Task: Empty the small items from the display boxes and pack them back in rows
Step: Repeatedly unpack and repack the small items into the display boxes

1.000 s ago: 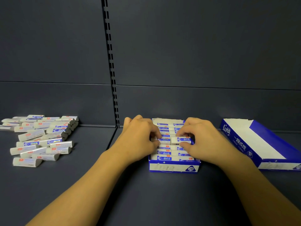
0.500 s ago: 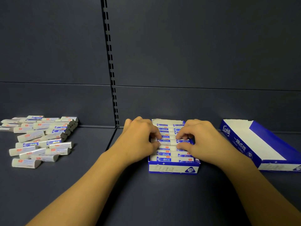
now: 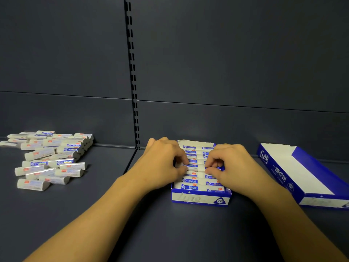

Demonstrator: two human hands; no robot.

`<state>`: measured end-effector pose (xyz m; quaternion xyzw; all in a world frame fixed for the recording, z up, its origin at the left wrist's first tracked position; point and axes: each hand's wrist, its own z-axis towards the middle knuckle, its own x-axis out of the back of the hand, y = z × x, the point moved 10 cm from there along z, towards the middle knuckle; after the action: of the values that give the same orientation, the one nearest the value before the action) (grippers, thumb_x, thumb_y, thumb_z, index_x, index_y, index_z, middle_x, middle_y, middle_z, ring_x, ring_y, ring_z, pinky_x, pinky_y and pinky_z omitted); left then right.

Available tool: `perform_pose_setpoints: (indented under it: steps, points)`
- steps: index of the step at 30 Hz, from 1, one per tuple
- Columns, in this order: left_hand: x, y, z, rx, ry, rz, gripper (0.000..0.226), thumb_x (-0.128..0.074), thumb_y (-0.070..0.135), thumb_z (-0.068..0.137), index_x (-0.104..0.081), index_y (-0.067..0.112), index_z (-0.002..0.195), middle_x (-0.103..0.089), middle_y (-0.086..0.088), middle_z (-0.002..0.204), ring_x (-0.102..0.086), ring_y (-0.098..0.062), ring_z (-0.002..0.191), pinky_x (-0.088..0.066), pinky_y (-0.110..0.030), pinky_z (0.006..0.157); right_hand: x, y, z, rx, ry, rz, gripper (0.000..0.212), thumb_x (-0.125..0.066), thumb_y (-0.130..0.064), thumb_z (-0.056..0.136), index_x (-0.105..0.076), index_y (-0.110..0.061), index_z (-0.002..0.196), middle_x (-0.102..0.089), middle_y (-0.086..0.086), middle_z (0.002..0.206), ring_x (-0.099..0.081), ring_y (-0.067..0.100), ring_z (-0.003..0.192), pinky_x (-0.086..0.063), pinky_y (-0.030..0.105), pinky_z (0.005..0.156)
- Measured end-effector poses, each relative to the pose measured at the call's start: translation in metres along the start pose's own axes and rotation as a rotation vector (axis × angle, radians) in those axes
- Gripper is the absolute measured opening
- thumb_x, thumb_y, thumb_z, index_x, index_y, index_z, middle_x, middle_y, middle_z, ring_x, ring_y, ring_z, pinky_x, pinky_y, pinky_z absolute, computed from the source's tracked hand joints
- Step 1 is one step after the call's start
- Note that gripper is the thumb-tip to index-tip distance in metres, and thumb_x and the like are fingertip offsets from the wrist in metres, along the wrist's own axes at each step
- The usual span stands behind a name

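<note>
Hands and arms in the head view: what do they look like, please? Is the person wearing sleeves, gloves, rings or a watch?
Both the left hand and the right hand are bare, with no gloves. No ring shows on the fingers that can be seen. Both forearms are uncovered down to the bottom edge of the picture, so no sleeve shows. No watch or band shows at either wrist. The nails look short and plain.
</note>
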<state>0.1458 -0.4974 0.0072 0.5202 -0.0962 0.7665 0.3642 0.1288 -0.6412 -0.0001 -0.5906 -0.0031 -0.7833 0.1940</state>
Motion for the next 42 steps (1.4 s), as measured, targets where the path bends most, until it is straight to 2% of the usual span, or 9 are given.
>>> perform_pose_setpoints:
  steps: [3,7,12,15,19,23,31,37,42]
  points:
    - [0.003,-0.001,0.000,-0.015,0.029,-0.034,0.016,-0.067,0.044,0.089,-0.075,0.035,0.100,-0.062,0.016,0.099,-0.048,-0.001,0.099,-0.026,-0.026,0.090,0.003,-0.003,0.000,0.014,0.019,0.000,0.009,-0.075,-0.034,0.087,-0.071,-0.027,0.091,-0.061,-0.017,0.089,-0.059,0.003,0.083,-0.052,0.017,0.074]
    - [0.012,-0.009,-0.002,-0.026,0.097,-0.004,0.018,-0.063,0.042,0.092,-0.075,0.034,0.103,-0.060,0.017,0.098,-0.047,0.000,0.094,-0.028,-0.023,0.084,0.019,-0.014,-0.003,0.056,0.154,0.052,0.009,-0.073,-0.031,0.088,-0.071,-0.025,0.094,-0.062,-0.015,0.094,-0.060,0.005,0.087,-0.052,0.020,0.076]
    - [0.026,-0.022,-0.015,0.107,0.189,-0.029,0.020,-0.061,0.031,0.093,-0.075,0.028,0.108,-0.062,0.012,0.101,-0.052,-0.004,0.095,-0.041,-0.027,0.088,0.033,-0.023,-0.012,0.071,0.324,0.119,0.014,-0.071,-0.027,0.090,-0.066,-0.023,0.103,-0.059,-0.012,0.101,-0.056,0.005,0.091,-0.049,0.019,0.079]
    - [0.024,-0.019,-0.027,0.162,0.110,0.043,0.023,-0.059,0.024,0.091,-0.074,0.024,0.109,-0.062,0.007,0.104,-0.057,-0.011,0.099,-0.047,-0.028,0.087,0.033,-0.017,-0.019,0.039,0.363,0.180,0.015,-0.069,-0.024,0.091,-0.065,-0.021,0.105,-0.059,-0.010,0.102,-0.056,0.005,0.093,-0.050,0.020,0.080]
    - [0.034,-0.021,-0.052,0.223,-0.028,0.224,0.030,-0.055,0.021,0.090,-0.071,0.018,0.114,-0.062,-0.002,0.116,-0.058,-0.023,0.109,-0.051,-0.037,0.087,0.030,-0.009,-0.020,0.013,0.301,0.150,0.018,-0.069,-0.024,0.090,-0.066,-0.020,0.107,-0.059,-0.008,0.104,-0.057,0.009,0.096,-0.051,0.027,0.083]
    - [0.052,-0.029,-0.082,0.234,-0.203,0.481,0.030,-0.051,0.021,0.090,-0.068,0.012,0.113,-0.061,-0.008,0.119,-0.058,-0.032,0.109,-0.050,-0.037,0.086,0.029,-0.016,-0.017,-0.006,0.187,0.035,0.026,-0.066,-0.024,0.089,-0.063,-0.021,0.114,-0.059,-0.005,0.112,-0.057,0.014,0.101,-0.051,0.031,0.086]
    - [0.125,-0.067,-0.136,0.387,-0.123,0.549,0.030,-0.056,0.022,0.090,-0.070,0.018,0.116,-0.064,-0.007,0.124,-0.060,-0.031,0.111,-0.048,-0.035,0.085,0.019,-0.093,-0.011,0.081,-0.051,-0.335,0.031,-0.058,-0.020,0.084,-0.055,-0.017,0.114,-0.060,0.003,0.115,-0.059,0.024,0.104,-0.040,0.028,0.073]
    - [0.169,-0.102,-0.182,0.505,-0.071,0.503,0.032,-0.055,0.023,0.090,-0.068,0.016,0.118,-0.062,-0.007,0.126,-0.060,-0.030,0.112,-0.053,-0.039,0.088,0.010,-0.168,-0.003,0.141,-0.086,-0.382,0.035,-0.059,-0.025,0.087,-0.053,-0.014,0.119,-0.058,0.007,0.119,-0.058,0.028,0.108,-0.043,0.033,0.078]
    - [0.193,-0.128,-0.226,0.536,-0.067,0.462,0.038,-0.054,0.024,0.093,-0.064,0.020,0.129,-0.058,-0.004,0.134,-0.059,-0.027,0.115,-0.053,-0.040,0.092,-0.004,-0.215,-0.001,0.089,-0.148,-0.281,0.022,-0.058,-0.024,0.086,-0.048,-0.015,0.103,-0.057,0.008,0.112,-0.059,0.030,0.098,-0.044,0.034,0.071]
